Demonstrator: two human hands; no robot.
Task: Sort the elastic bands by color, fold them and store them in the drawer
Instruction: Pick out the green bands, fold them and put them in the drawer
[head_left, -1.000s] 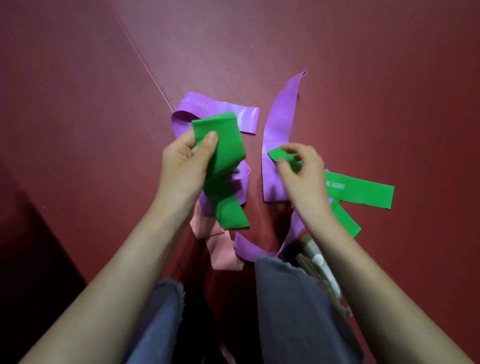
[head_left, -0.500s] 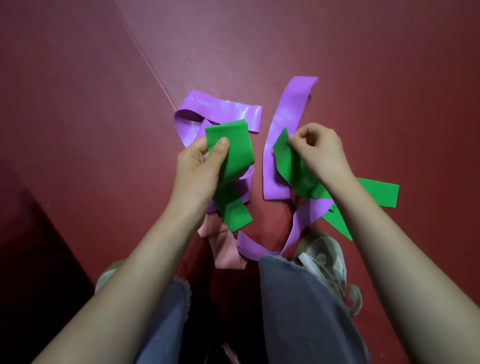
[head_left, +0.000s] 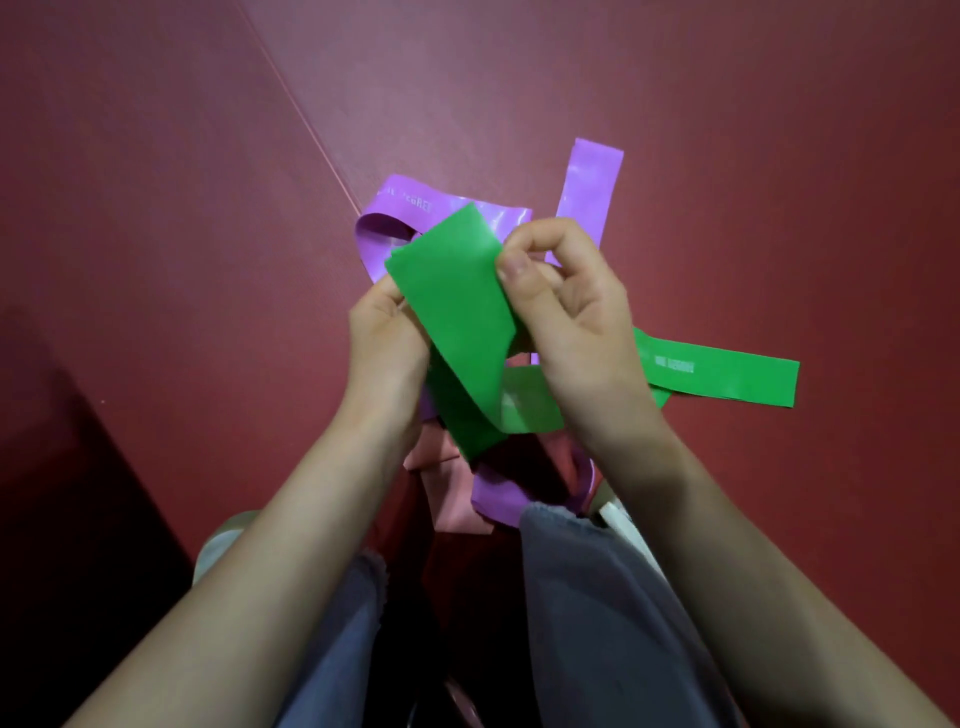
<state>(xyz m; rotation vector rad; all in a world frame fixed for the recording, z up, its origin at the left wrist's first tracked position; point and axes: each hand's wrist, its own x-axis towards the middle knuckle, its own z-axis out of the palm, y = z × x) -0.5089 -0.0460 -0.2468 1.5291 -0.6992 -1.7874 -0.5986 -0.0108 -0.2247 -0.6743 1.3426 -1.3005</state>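
- The glossy green flat elastic band (head_left: 452, 306) is held folded above the dark red floor (head_left: 208, 218), and its slick layers may slide apart.
- The right hand (head_left: 576, 312) pinches its right edge with thumb and curled fingers. The left hand (head_left: 384, 338) grips the left edge, fingers hidden.
- Its trailing tail may drag the shiny purple bands (head_left: 589, 187) along.

**One lifted, the rest down**

We see a flat green elastic band (head_left: 457, 312) raised and doubled over, its white-lettered tail stretching right along the dark red floor (head_left: 753, 156). Behind it lie shiny purple elastic bands (head_left: 410, 208), one looped and one straight. Below it lies a crumpled pale pink elastic band (head_left: 452, 499).
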